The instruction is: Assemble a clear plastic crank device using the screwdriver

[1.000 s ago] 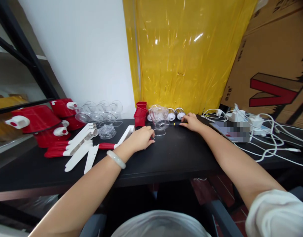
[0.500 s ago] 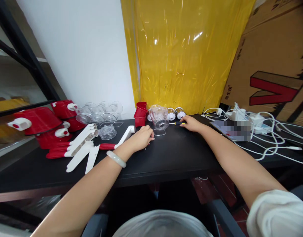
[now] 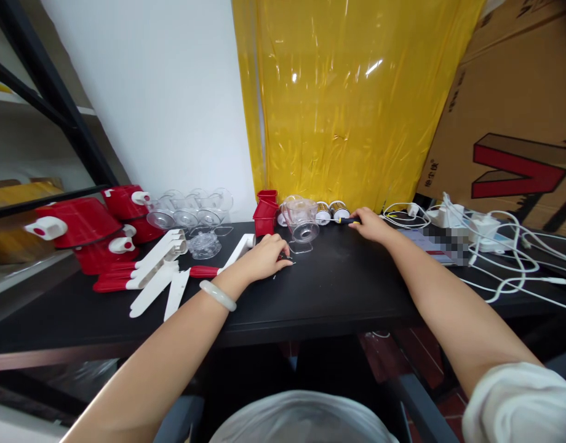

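My left hand [image 3: 270,257] rests low over the black table, thumb and forefinger apart around a few tiny metal pieces [image 3: 291,262], too small to name surely. My right hand [image 3: 370,225] is closed round the dark blue and yellow handle of a screwdriver [image 3: 345,220]. Its thin shaft points left, toward a clear plastic cup-like part [image 3: 304,224] lying on its side between my hands. Beside that part, toward the left, stand stacked red plastic containers [image 3: 265,212]. A white crank handle with a red grip [image 3: 204,271] lies by my left wrist.
Red housings [image 3: 87,227], white handles [image 3: 158,255] and clear plastic parts [image 3: 191,209] take up the table's left. Metal-and-white drums [image 3: 339,210] line the back. A tablet [image 3: 426,240] and tangled white cables [image 3: 509,246] lie right; a cardboard box [image 3: 509,117] leans behind.
My left thumb and forefinger have spread, showing the tiny metal pieces between them. My right hand has shifted slightly right with the screwdriver, showing more of its handle. The view has shifted a little.
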Demonstrator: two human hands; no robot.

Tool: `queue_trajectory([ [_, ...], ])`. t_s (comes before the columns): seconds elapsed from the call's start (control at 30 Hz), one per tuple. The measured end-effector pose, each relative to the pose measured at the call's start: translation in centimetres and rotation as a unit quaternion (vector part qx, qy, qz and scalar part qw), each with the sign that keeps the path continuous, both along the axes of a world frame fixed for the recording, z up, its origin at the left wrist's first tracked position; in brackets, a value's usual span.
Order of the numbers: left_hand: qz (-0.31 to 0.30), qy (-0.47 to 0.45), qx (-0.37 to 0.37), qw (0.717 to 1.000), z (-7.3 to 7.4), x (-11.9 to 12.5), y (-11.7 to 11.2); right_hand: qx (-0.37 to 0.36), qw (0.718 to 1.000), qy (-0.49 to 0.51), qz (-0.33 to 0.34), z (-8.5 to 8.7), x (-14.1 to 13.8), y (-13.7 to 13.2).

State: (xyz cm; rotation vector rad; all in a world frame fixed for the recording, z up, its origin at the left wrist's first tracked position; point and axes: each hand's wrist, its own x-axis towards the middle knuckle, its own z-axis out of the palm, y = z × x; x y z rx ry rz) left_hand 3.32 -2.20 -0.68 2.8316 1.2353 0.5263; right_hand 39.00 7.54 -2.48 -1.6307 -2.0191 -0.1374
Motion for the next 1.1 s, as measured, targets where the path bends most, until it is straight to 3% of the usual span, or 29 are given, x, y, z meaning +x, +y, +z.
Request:
queue_trajectory([
  [0.3, -0.01, 0.014, 0.001, 1.0, -0.5, 1.4, 0.3, 0.068, 0.997, 0.037, -0.028, 0.7, 1.2, -0.2],
  [0.57, -0.033, -0.008, 0.006, 0.999, -0.6, 1.3, 0.0, 0.163, 0.98, 0.097, -0.054, 0.5, 1.9, 0.6],
  [0.8, -0.003, -0.143, -0.036, 0.989, 1.1, -0.4, -0.4, 0.288, 0.95, 0.113, -0.029, 1.8, 1.1, -1.0],
  [0.97, -0.005, -0.248, 0.02, 0.968, 2.7, -2.3, 0.0, 0.366, 0.926, 0.091, 0.023, 3.3, -0.7, -2.9],
  [1.1, -0.005, -0.304, 0.073, 0.95, 3.1, -3.0, 0.4, 0.412, 0.908, 0.046, 0.059, 3.8, -1.6, -3.7],
])
